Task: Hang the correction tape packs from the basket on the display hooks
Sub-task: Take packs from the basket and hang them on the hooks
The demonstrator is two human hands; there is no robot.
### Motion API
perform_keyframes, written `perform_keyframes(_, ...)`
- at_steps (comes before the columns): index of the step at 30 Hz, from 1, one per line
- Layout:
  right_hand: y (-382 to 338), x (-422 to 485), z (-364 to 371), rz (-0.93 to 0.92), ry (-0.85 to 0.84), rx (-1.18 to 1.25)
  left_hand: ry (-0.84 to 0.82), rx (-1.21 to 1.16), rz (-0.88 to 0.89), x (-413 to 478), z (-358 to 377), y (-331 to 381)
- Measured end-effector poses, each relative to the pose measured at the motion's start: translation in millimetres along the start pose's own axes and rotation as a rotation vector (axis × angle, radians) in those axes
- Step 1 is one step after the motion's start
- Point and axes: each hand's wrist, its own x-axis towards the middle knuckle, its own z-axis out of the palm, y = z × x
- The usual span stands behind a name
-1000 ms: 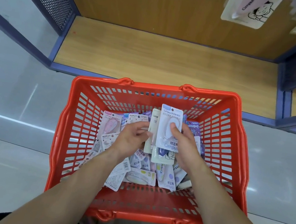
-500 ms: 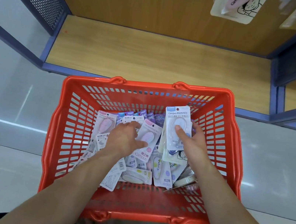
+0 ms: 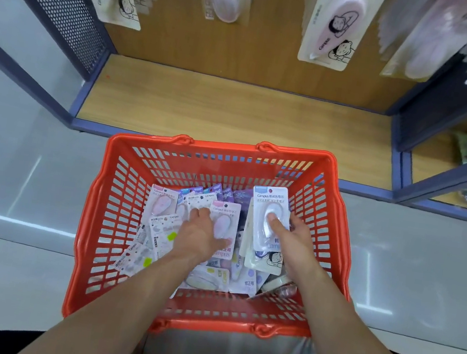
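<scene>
Correction tape packs (image 3: 163, 227) lie in red basket (image 3: 117, 204); left grip (image 3: 198, 235) holds pink pack (image 3: 224, 215), right grip (image 3: 292, 241) white pack (image 3: 268, 200).

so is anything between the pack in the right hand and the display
Nothing visible. The right hand holds the blue pack upright in the open-topped basket; only air lies between it and the hung packs above. The hooks themselves are out of view.
</scene>
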Motion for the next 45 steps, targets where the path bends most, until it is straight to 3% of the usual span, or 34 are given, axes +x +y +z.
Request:
perform_keyframes(8, 2.6, -9.7, -4.6, 0.001, -0.009, -0.077, 0.097, -0.015, -0.023, -0.3, -1.6, -13.7)
perform_keyframes(15, -2.6, -9.9, -2.6, 0.012, -0.03, 0.005, -0.03, -0.42, -0.001, -7.7, -16.2, -5.8)
perform_keyframes(21, -49.6, -22.7, 13.5, -0.004, -0.016, 0.149, -0.08, -0.7, 0.058, -38.7, -77.5, 13.8)
perform_keyframes(25, -103.7, -51.2, 23.5, -0.078, -0.073, 0.202, -0.001, -0.793, 0.089, -66.3, -124.8, 25.4)
perform_keyframes(34, -174.6, -154.6, 18.4, -0.289, -0.142, 0.122, -0.082, -1.186, 0.337, -183.8, -174.6, 70.8)
perform_keyframes(45, -194.6, -195.1, -17.8, -0.405, -0.142, 0.08, 0.034, -1.199, 0.388, -215.5, -158.7, 143.0)
